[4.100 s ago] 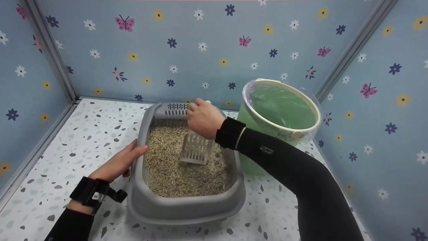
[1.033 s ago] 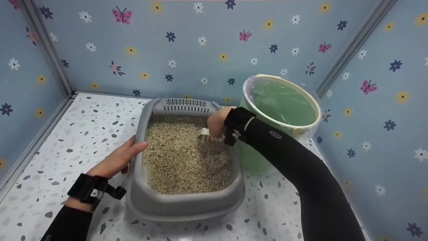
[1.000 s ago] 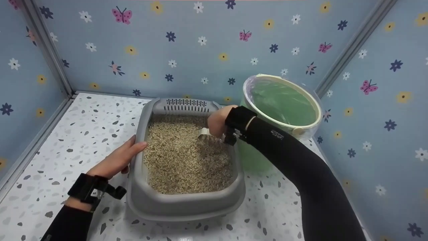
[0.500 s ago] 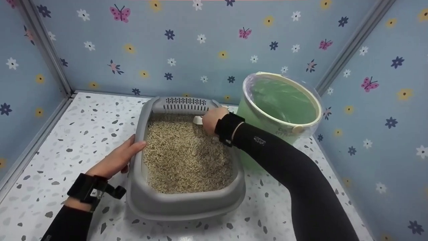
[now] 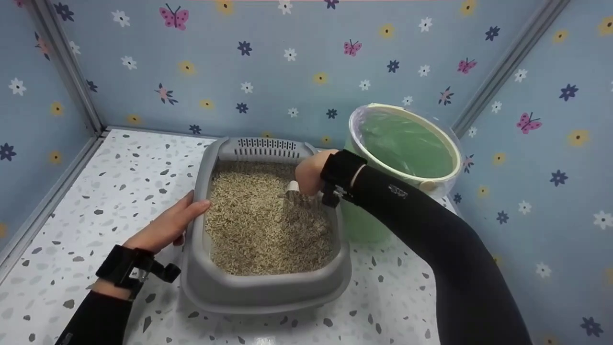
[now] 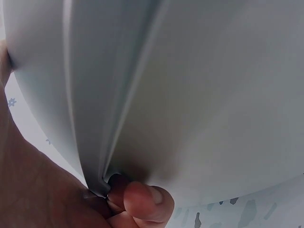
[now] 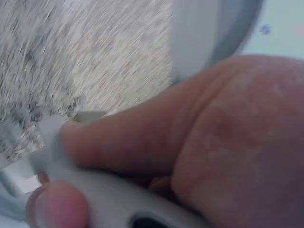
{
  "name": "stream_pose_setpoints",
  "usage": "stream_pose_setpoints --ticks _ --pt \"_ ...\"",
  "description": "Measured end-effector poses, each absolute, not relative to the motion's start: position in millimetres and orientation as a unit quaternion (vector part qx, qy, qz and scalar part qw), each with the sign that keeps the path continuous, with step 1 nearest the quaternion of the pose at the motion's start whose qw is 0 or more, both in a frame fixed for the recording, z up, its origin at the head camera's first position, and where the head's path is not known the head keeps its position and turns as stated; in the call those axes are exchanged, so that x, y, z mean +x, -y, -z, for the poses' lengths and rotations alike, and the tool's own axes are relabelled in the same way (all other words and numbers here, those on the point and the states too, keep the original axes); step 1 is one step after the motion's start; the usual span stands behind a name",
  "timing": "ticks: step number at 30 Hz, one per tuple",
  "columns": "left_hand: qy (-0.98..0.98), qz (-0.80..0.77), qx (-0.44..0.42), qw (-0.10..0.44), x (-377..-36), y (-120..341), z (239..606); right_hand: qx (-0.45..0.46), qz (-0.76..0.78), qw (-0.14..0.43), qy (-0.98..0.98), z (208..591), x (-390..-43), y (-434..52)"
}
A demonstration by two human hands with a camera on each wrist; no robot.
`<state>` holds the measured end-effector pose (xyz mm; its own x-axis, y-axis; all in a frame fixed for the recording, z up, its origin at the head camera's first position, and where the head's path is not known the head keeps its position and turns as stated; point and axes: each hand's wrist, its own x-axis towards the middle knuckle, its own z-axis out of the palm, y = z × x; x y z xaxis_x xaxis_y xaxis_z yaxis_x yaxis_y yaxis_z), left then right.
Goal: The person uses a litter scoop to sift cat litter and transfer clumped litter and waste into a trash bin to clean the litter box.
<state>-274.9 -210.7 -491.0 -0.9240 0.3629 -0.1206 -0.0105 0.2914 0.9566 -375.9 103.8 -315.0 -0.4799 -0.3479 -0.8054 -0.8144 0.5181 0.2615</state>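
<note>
A grey litter tray point(image 5: 261, 292) full of tan granules point(image 5: 258, 225) stands on the speckled floor. My right hand point(image 5: 311, 171) grips the handle of a pale slotted scoop point(image 5: 291, 188) near the tray's far right side, and the scoop's blade is buried in the granules. In the right wrist view my fingers point(image 7: 137, 142) curl round the grey scoop handle point(image 7: 109, 199) above the litter. My left hand point(image 5: 170, 225) holds the tray's left rim, thumb on top. The left wrist view shows a fingertip point(image 6: 142, 202) tucked under the tray's rim point(image 6: 109, 118).
A green bucket point(image 5: 404, 148) with a clear liner stands just right of the tray, against the back corner. Blue flowered walls point(image 5: 268, 62) close in the back and both sides. Speckled floor point(image 5: 96, 191) lies open to the tray's left and front.
My right hand lifted the scoop out of the middle of the litter, carried it to the far right corner, then drew it nearer and pushed the blade into the granules. My left hand stayed put.
</note>
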Motion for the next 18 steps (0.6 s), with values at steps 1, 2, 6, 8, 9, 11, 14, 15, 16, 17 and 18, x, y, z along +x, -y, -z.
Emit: stream_pose_setpoints --ticks 1,2,6,8,9,11,14,15,16,17,18 --pt "-0.786 -0.586 0.112 0.160 -275 211 491 -0.342 -0.301 0.359 -0.815 312 -372 -104" --pt "-0.787 -0.586 0.113 0.158 -275 211 491 -0.326 -0.284 0.358 -0.827 309 -368 -105" --pt "-0.787 -0.586 0.114 0.158 -275 211 492 -0.277 -0.242 0.337 -0.867 297 -356 -103" --pt "-0.788 -0.584 0.114 0.158 -276 211 492 -0.274 -0.250 0.328 -0.869 290 -352 -102" --pt "-0.788 -0.583 0.115 0.158 -276 211 492 -0.268 -0.253 0.321 -0.872 286 -350 -102" --pt "-0.787 -0.584 0.114 0.160 -276 211 492 -0.263 -0.259 0.311 -0.876 276 -346 -102" --pt "-0.786 -0.586 0.112 0.163 -277 210 492 -0.242 -0.247 0.299 -0.890 264 -340 -103" --pt "-0.786 -0.585 0.112 0.164 -277 211 492 -0.235 -0.242 0.298 -0.893 262 -338 -103" --pt "-0.786 -0.585 0.111 0.165 -277 211 492 -0.234 -0.241 0.300 -0.893 260 -336 -103" --pt "-0.787 -0.584 0.111 0.164 -277 211 492 -0.233 -0.240 0.307 -0.891 259 -334 -103" --pt "-0.787 -0.583 0.112 0.164 -277 211 493 -0.233 -0.241 0.314 -0.888 258 -332 -102"
